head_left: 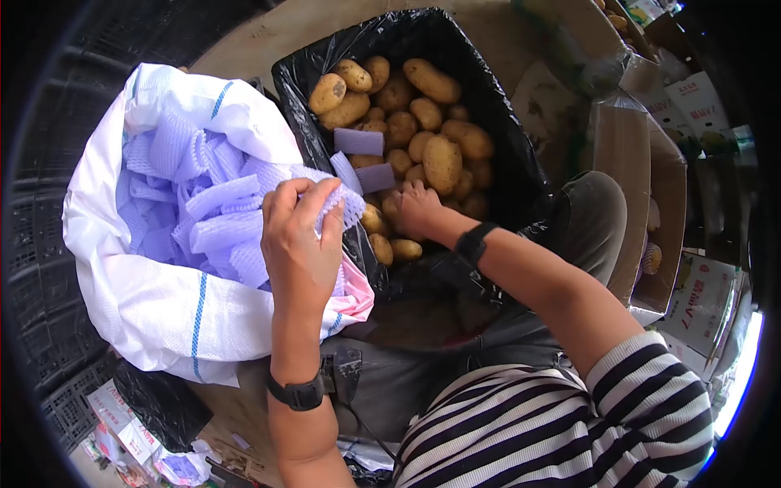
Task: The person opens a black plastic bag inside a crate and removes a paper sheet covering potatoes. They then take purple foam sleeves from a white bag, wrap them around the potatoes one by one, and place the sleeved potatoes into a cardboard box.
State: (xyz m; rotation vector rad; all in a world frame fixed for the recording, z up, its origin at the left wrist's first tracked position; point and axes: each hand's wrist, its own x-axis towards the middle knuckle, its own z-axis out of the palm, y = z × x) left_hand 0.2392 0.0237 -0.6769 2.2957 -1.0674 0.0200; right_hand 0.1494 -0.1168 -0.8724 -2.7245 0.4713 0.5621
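Foam sleeve point(348, 206) (just one) is clamped in left hand point(299, 232); right hand point(420, 211) touches potatoes point(442, 164), its grip I cannot tell.

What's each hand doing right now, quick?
Left hand: fingers pinching a purple foam sleeve.
Right hand: down among the potatoes, fingertips partly hidden; can't tell whether it grips one.

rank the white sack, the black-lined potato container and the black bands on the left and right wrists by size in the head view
1. White sack
2. Black-lined container
3. Left wristband and right wristband: too alike to rank, seen at different angles
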